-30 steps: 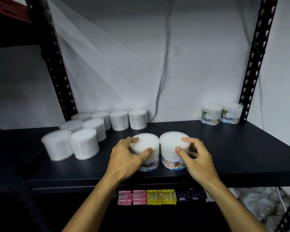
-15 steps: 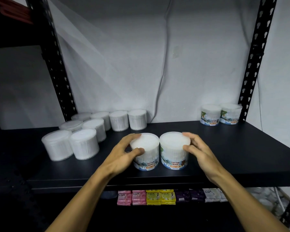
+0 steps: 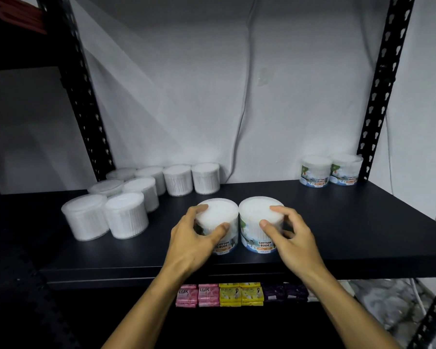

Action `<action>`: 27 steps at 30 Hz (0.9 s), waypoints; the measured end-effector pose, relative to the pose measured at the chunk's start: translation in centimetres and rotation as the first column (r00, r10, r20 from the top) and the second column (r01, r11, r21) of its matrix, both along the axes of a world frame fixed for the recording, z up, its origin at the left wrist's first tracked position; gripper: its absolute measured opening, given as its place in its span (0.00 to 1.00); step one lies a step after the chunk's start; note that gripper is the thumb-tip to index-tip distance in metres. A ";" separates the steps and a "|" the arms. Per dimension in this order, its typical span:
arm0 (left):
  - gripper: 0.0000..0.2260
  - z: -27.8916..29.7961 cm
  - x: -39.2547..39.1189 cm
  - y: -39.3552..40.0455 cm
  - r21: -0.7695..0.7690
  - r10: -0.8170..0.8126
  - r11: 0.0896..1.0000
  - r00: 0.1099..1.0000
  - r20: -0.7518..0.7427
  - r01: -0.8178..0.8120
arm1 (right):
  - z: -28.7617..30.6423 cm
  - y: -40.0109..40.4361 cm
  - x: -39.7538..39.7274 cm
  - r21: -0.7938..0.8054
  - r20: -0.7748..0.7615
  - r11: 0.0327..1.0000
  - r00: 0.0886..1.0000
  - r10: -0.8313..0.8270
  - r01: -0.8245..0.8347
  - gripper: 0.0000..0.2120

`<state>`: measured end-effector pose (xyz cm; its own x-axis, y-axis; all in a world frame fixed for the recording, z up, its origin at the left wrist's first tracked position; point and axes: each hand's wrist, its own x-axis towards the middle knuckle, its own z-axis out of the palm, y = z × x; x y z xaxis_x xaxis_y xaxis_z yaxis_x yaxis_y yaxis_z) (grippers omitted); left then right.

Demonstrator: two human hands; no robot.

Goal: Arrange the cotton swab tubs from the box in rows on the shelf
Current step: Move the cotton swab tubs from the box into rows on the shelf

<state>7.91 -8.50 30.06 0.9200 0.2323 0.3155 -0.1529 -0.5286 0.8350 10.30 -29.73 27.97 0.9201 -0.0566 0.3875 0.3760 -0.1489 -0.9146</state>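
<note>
Two labelled cotton swab tubs stand side by side near the front of the black shelf [image 3: 350, 222]. My left hand [image 3: 194, 238] grips the left tub [image 3: 219, 212] from above, thumb on its front. My right hand [image 3: 290, 235] grips the right tub [image 3: 257, 210] the same way. Several plain white tubs [image 3: 126, 215] stand in rows at the shelf's left. Two labelled tubs [image 3: 330, 172] stand at the back right corner. The box is out of sight.
Black perforated uprights [image 3: 383, 84] frame the shelf on both sides. A white wall with a hanging cable [image 3: 242, 117] is behind. Pink, yellow and purple soap bars [image 3: 227, 294] line the lower shelf.
Both hands loosened and drew apart from the two front tubs half a second ago, then closed on them again. The tubs stay in about the same place.
</note>
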 end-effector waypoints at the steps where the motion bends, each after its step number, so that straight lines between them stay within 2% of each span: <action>1: 0.25 0.1 0.1 0.2 -0.009 -0.022 1.000 1.000 -0.002 0.022 | 0.1 -0.3 0.2 0.006 -0.025 0.999 0.999 0.032 -0.032 0.13; 7: 0.22 0.3 0.9 1.8 -0.085 -0.190 0.979 0.980 -0.053 0.185 | 0.9 -1.3 1.0 0.059 -0.075 0.988 0.987 0.145 -0.140 0.12; 11: 0.23 0.3 1.2 2.2 -0.103 -0.241 0.967 0.969 -0.052 0.234 | 1.0 -1.7 1.6 0.061 -0.082 0.980 0.978 0.194 -0.189 0.12; 27: 0.21 0.0 1.4 2.2 -0.095 -0.246 0.966 0.969 -0.038 0.241 | 0.9 -2.3 2.0 0.052 -0.086 0.967 0.963 0.254 -0.250 0.13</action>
<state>9.30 -6.31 30.09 0.9662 0.0243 0.2567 -0.2253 -0.4040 0.8865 12.27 -32.03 28.85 0.9378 0.1681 0.3039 0.3118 -0.0226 -0.9499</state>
